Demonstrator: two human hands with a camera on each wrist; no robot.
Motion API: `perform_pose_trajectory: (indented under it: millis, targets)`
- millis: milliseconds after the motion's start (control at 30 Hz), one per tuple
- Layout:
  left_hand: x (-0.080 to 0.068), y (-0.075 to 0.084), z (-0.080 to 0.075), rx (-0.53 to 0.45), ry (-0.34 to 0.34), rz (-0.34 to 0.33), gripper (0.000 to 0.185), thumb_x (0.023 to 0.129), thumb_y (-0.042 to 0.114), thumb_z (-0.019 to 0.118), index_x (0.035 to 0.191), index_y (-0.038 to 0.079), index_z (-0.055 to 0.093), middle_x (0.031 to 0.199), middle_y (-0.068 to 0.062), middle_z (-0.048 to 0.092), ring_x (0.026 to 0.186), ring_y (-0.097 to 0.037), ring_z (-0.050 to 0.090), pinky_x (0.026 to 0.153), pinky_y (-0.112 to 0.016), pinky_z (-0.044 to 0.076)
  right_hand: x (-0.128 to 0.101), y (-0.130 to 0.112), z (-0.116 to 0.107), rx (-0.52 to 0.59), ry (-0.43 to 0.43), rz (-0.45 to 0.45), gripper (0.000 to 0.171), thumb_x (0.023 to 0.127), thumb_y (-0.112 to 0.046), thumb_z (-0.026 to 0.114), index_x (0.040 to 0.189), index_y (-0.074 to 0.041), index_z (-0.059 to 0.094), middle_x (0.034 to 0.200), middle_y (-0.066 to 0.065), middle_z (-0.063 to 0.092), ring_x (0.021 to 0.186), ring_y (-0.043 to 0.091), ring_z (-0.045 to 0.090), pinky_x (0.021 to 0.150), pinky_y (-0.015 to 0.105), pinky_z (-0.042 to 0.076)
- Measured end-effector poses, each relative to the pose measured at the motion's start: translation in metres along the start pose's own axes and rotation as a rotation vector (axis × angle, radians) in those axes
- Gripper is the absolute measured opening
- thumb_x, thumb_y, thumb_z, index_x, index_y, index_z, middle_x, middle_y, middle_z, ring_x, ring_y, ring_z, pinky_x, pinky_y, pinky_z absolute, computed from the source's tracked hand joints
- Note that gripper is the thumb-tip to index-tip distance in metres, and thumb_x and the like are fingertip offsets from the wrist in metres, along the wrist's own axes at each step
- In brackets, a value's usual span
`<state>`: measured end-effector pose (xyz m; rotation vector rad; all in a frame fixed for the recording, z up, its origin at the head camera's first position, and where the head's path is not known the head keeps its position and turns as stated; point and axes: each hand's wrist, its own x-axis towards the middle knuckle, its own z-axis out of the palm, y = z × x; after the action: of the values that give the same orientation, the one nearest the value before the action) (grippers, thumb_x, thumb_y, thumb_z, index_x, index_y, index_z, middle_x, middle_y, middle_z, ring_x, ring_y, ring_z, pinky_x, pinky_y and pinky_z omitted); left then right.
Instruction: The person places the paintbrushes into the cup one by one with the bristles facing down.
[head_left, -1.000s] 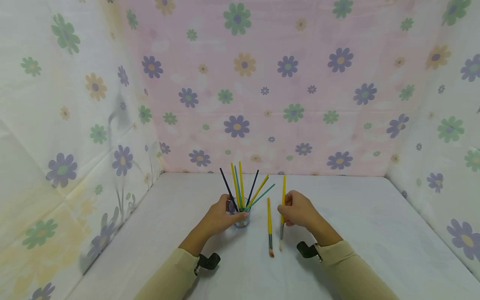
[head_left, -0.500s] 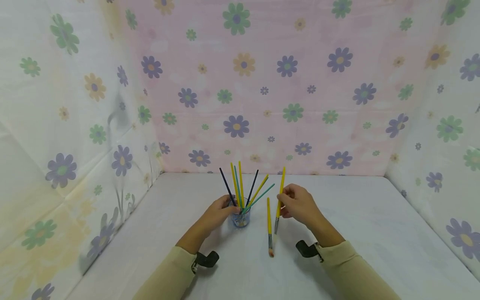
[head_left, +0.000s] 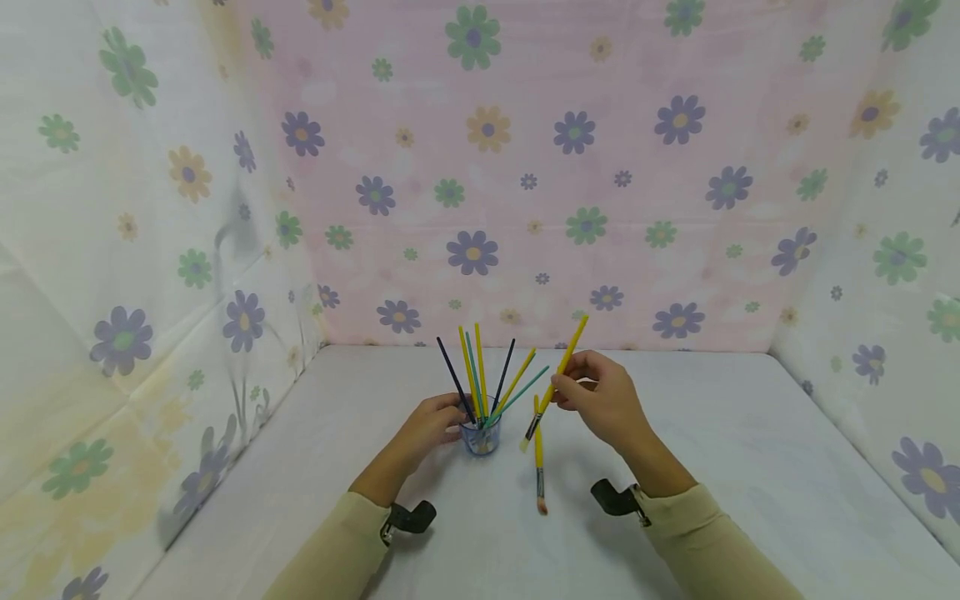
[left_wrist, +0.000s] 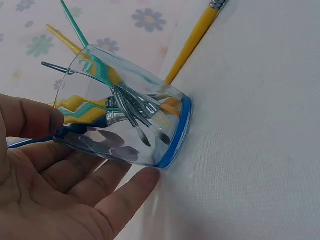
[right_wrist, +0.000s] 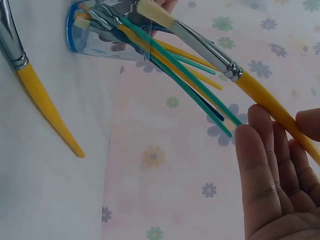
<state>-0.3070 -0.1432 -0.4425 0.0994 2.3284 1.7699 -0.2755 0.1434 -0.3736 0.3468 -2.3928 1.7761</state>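
Note:
A clear cup [head_left: 481,440] with a blue band at its base stands on the table, holding several paintbrushes [head_left: 480,367] bristles down, with yellow, green and dark blue handles. My left hand [head_left: 427,427] holds the cup from its left side; the left wrist view shows the thumb at the rim and the fingers [left_wrist: 135,195] along the wall. Right of the cup, my right hand [head_left: 606,396] pinches a yellow paintbrush [right_wrist: 265,100] by its handle, raised and tilted with pale bristles pointing down toward the cup. Another yellow paintbrush [head_left: 539,454], with brownish bristles, lies on the table below it.
A white cloth covers the table [head_left: 720,467]. Flowered fabric walls [head_left: 525,167] enclose the back and both sides. A black wrist camera [head_left: 414,518] sits at the left sleeve and another black wrist camera [head_left: 615,498] at the right.
My right hand has lifted its paintbrush off the table and moved it up and left, tilting it so its bristles swing toward the cup. My left hand has shifted slightly at the cup.

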Motion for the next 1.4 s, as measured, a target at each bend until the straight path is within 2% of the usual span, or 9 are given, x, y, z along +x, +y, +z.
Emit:
perform_pose_trajectory:
  millis: [133,433,567,900,1133,1300,1400]
  targets:
    - [-0.001,0.002,0.001,-0.057,-0.026,-0.019,0.048,0.103,0.011,0.048,0.149,0.004,0.052,0.149,-0.02,0.055,0.138,-0.04,0.052,0.102,-0.053,0.055,-0.002,-0.003,-0.001,0.064,0.025,-0.059,0.023,0.098,-0.018,0.072,0.116,-0.005,0.063,0.108,0.015,0.068,0.09,0.027,0.077,0.076,0.031,0.064]
    - [-0.001,0.005,0.006,-0.086,-0.075,-0.013,0.052,0.101,0.01,0.052,0.153,0.005,0.048,0.156,-0.02,0.048,0.143,-0.042,0.048,0.1,-0.057,0.055,-0.006,-0.008,0.0,0.14,0.055,-0.133,0.03,0.097,-0.022,0.075,0.118,-0.005,0.06,0.111,0.015,0.07,0.092,0.029,0.078,0.079,0.031,0.063]
    - [-0.004,0.007,0.009,-0.081,-0.079,-0.005,0.052,0.102,0.01,0.051,0.154,0.004,0.047,0.157,-0.021,0.047,0.143,-0.043,0.047,0.101,-0.059,0.053,-0.006,-0.006,0.005,0.111,0.051,-0.139,0.03,0.097,-0.023,0.075,0.118,-0.007,0.061,0.111,0.013,0.07,0.094,0.029,0.078,0.079,0.03,0.063]
    - [-0.008,0.012,0.015,-0.062,-0.067,-0.017,0.052,0.103,0.01,0.051,0.154,0.004,0.046,0.159,-0.021,0.045,0.144,-0.043,0.046,0.102,-0.058,0.053,-0.008,0.002,0.017,0.002,0.011,-0.155,0.021,0.097,-0.023,0.075,0.114,-0.018,0.065,0.107,0.002,0.073,0.087,0.016,0.077,0.079,0.028,0.063]
    - [-0.009,0.012,0.016,-0.051,-0.059,-0.028,0.051,0.104,0.01,0.051,0.154,0.004,0.046,0.159,-0.021,0.045,0.143,-0.042,0.047,0.102,-0.058,0.053,-0.01,0.003,0.02,-0.039,-0.003,-0.152,0.02,0.098,-0.024,0.074,0.114,-0.017,0.064,0.105,0.0,0.073,0.086,0.016,0.077,0.078,0.027,0.063]
    - [-0.009,0.013,0.017,-0.05,-0.056,-0.032,0.051,0.104,0.011,0.052,0.154,0.005,0.046,0.158,-0.02,0.046,0.143,-0.042,0.047,0.102,-0.058,0.052,-0.01,0.0,0.02,-0.014,0.019,-0.203,0.02,0.099,-0.022,0.072,0.116,-0.014,0.064,0.106,0.005,0.071,0.085,0.023,0.077,0.076,0.027,0.063]
    - [-0.009,0.012,0.017,-0.051,-0.057,-0.03,0.051,0.103,0.011,0.051,0.154,0.005,0.047,0.158,-0.02,0.046,0.144,-0.042,0.047,0.103,-0.059,0.052,-0.011,-0.001,0.02,-0.006,0.037,-0.222,0.02,0.099,-0.02,0.072,0.116,-0.013,0.065,0.105,0.006,0.07,0.084,0.021,0.077,0.075,0.027,0.063]
